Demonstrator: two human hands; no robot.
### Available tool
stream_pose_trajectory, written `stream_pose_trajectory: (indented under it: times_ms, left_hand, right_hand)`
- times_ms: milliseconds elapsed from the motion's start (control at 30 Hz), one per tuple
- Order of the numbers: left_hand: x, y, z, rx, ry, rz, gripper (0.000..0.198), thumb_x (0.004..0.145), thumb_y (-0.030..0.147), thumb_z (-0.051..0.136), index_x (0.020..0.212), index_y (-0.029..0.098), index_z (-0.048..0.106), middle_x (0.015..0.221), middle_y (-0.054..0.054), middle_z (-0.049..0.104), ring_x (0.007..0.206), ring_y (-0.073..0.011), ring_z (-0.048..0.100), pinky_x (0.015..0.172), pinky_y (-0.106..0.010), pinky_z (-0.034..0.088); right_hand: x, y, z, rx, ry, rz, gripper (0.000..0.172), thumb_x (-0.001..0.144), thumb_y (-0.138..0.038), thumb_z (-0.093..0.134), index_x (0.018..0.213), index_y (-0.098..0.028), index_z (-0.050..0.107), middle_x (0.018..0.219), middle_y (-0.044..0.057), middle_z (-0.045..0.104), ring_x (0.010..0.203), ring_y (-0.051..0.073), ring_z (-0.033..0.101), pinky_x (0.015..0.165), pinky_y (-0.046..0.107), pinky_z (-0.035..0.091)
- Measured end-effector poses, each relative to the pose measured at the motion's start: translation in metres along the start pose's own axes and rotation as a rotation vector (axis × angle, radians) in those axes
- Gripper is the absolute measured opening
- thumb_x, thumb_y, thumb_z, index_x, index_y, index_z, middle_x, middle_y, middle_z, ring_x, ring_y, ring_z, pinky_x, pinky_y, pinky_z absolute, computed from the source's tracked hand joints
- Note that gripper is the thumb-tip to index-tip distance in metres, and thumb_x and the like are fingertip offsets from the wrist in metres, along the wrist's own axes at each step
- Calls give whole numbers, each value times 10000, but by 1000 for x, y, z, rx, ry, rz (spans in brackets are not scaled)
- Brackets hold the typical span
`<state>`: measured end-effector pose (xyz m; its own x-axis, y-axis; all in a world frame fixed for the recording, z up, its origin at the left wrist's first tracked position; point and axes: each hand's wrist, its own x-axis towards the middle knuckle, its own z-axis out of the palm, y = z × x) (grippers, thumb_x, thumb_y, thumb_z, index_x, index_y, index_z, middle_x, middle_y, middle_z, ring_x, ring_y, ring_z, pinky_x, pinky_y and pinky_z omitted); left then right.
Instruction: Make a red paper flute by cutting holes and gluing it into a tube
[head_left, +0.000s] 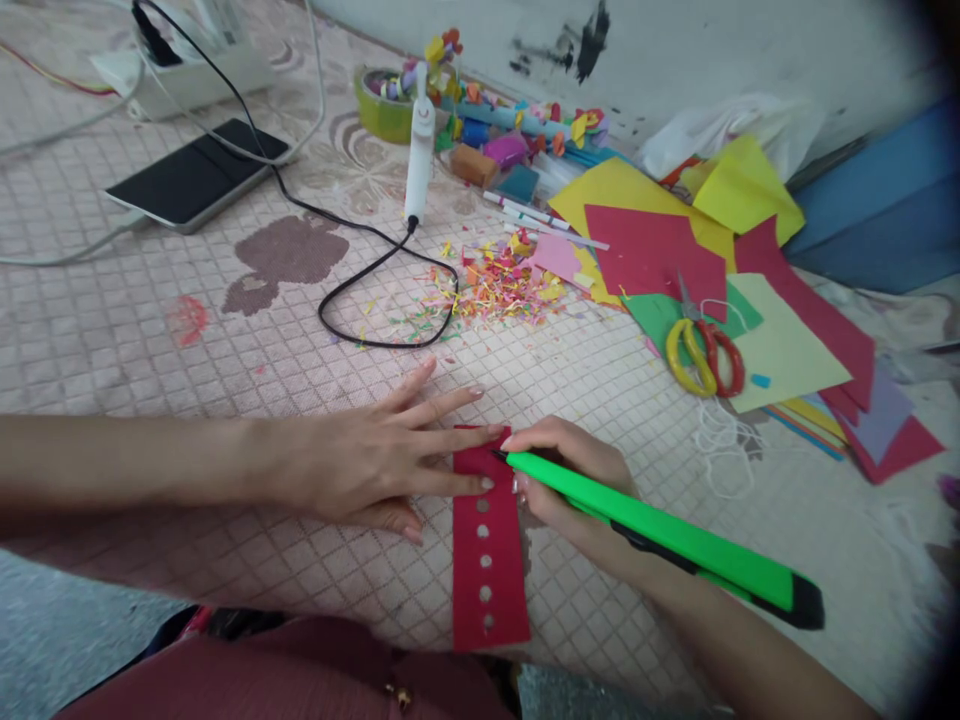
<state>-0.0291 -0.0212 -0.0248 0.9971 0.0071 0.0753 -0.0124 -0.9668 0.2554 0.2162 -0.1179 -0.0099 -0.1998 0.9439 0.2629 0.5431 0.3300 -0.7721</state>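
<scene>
A red paper strip (pixel 504 575) lies on the cloth in front of me, with a row of several round holes down its middle. My left hand (pixel 382 455) is spread flat, its fingertips resting on the strip's upper part. In my right hand (pixel 577 480) is a bright green utility knife (pixel 660 520) with black parts. Its tip touches or nearly touches the strip close to my left fingers. The fingers partly cover the strip's upper end.
Paper scraps (pixel 502 285) are heaped beyond my hands, near a white glue gun (pixel 421 150) with a black cable. Scissors (pixel 701 355) lie on coloured paper (pixel 652 250) at right, beside white string (pixel 724 445). A tablet-like device (pixel 199 170) and power strip (pixel 195 80) are at upper left.
</scene>
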Motion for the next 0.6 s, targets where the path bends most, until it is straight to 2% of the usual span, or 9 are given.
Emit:
stream_pose_trajectory:
  times_ms: [100, 233, 433, 600]
  left_hand:
    - [0, 1, -1, 21, -1, -13, 698, 908, 467, 686, 1536, 334, 413, 1654, -67, 306, 1537, -448, 144, 1165, -772, -6]
    - [1, 9, -1, 62, 23, -48, 746, 861, 481, 739, 1526, 347, 428, 1638, -70, 348, 1528, -470, 152, 1164, -775, 7]
    - [5, 20, -1, 119, 19, -114, 723, 863, 529, 728, 1509, 356, 453, 1622, -94, 369, 1467, -504, 299, 1129, -811, 129]
    - [6, 24, -1, 134, 39, -145, 742, 845, 563, 735, 1505, 368, 457, 1621, -88, 368, 1460, -506, 305, 1120, -821, 146]
  right_hand:
    - [1, -1, -2, 5, -28, -3, 196, 835, -99, 571, 963, -205, 676, 826, -3, 710, 698, 104, 657, 612, 220, 506]
    - [1, -2, -3, 10, -31, -14, 203, 834, -92, 580, 974, -205, 673, 841, -4, 708, 720, 108, 656, 637, 226, 511]
    - [-1, -1, -2, 5, -39, -1, 219, 838, -86, 578, 992, -219, 661, 871, 0, 714, 788, 130, 677, 693, 253, 532]
    - [-3, -1, -2, -3, -46, 10, 238, 830, -86, 580, 1008, -225, 657, 887, -1, 714, 779, 132, 677, 685, 255, 533]
